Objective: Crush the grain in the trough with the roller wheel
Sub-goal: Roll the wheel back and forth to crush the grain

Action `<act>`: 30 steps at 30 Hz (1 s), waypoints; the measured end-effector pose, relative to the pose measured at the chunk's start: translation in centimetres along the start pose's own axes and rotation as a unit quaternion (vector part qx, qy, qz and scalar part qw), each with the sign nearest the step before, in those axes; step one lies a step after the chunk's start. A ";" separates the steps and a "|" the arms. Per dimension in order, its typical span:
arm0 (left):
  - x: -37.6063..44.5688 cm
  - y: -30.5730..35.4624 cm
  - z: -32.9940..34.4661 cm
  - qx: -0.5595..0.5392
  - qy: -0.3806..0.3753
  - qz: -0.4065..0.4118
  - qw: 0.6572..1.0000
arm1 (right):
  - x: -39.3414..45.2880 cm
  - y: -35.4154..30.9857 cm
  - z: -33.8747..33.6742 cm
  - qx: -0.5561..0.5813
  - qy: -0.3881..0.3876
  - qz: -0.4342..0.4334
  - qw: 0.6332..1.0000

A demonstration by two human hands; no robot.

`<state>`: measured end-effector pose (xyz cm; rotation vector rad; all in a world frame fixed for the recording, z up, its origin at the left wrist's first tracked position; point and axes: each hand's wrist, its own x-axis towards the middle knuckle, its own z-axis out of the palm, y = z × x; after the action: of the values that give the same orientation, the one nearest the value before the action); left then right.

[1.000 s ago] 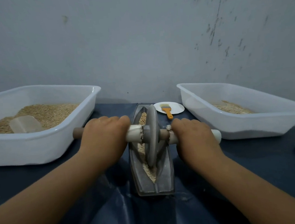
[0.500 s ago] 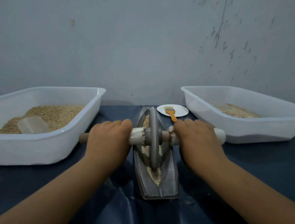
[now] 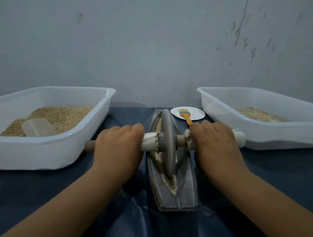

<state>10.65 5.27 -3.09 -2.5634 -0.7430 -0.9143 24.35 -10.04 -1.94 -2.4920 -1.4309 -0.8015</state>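
Where wheel (image 3: 168, 145) stands, grain (image 3: 173, 184) in trough (image 3: 158, 183)

I see the roller wheel (image 3: 168, 143), a grey disc standing upright on edge in the trough (image 3: 187, 187), its wooden axle running across from nine to three o'clock with white sleeves on both sides. The trough is a narrow grey boat-shaped vessel running twelve to six. Pale grain (image 3: 171, 184) lies along its groove, at six and twelve o'clock of the wheel.
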 end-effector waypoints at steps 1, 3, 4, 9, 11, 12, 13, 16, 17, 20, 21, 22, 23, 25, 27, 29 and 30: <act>0.2 0.0 0.1 0.000 -0.007 -0.010 1.000 | 0.3 -0.2 0.0 0.003 0.001 0.000 1.000; -0.3 0.0 -0.5 -0.016 -0.016 -0.011 1.000 | -0.1 -0.4 -0.3 0.005 0.002 0.010 1.000; -0.9 -0.1 -0.9 -0.031 -0.005 0.001 0.999 | -0.6 -0.4 -0.3 0.011 0.018 0.011 1.000; -2.9 -0.1 -2.5 -0.050 0.067 0.039 0.996 | -3.8 0.6 -0.1 0.051 0.133 -0.022 0.990; -2.4 -0.1 -2.3 -0.046 0.050 0.032 0.997 | -3.6 0.8 0.1 0.043 0.118 -0.020 0.992; -2.0 -0.1 -2.0 -0.038 0.034 0.023 0.998 | -3.1 0.6 0.0 0.036 0.096 -0.019 0.995; -1.6 0.1 -1.7 -0.027 0.015 0.013 0.999 | -2.6 0.3 -0.1 0.030 0.068 -0.014 0.997; -1.0 0.1 -0.8 -0.020 -0.001 -0.011 1.000 | -1.2 -0.7 -0.6 0.011 0.007 0.005 1.000; -1.3 0.1 -1.0 -0.027 -0.003 -0.009 1.000 | -1.2 -0.8 -0.7 0.006 0.007 0.007 1.000; -2.8 -0.2 -1.9 -0.067 0.022 0.010 0.997 | -2.4 -0.4 -0.6 0.010 0.075 -0.005 0.997; -3.3 -0.3 -2.1 -0.070 0.026 0.018 0.997 | -2.7 -0.2 -0.6 0.010 0.110 -0.018 0.994; -3.7 -0.4 -2.2 -0.068 0.030 0.023 0.997 | -3.0 0.0 -0.5 0.009 0.134 -0.033 0.990; -3.9 -0.5 -2.3 -0.068 0.033 0.023 0.997 | -3.0 0.1 -0.4 0.008 0.143 -0.040 0.989; -3.5 -0.6 -1.9 -0.070 0.046 0.023 0.996 | -2.4 0.1 0.0 0.017 0.131 -0.030 0.991; -2.4 -0.5 -1.3 -0.055 0.023 0.016 0.998 | -1.3 -0.1 0.3 0.022 0.078 -0.005 0.997; -0.7 -0.3 -0.6 -0.024 -0.016 -0.001 1.000 | -0.1 -0.3 0.4 0.012 0.019 0.017 1.000; 0.1 -0.3 -0.2 -0.015 -0.029 -0.011 0.999 | 0.4 -0.3 0.4 0.008 0.007 0.022 1.000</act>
<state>10.43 5.48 -2.86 -2.6244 -0.7799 -0.8668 24.40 -9.48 -2.10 -2.4910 -1.3680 -0.7940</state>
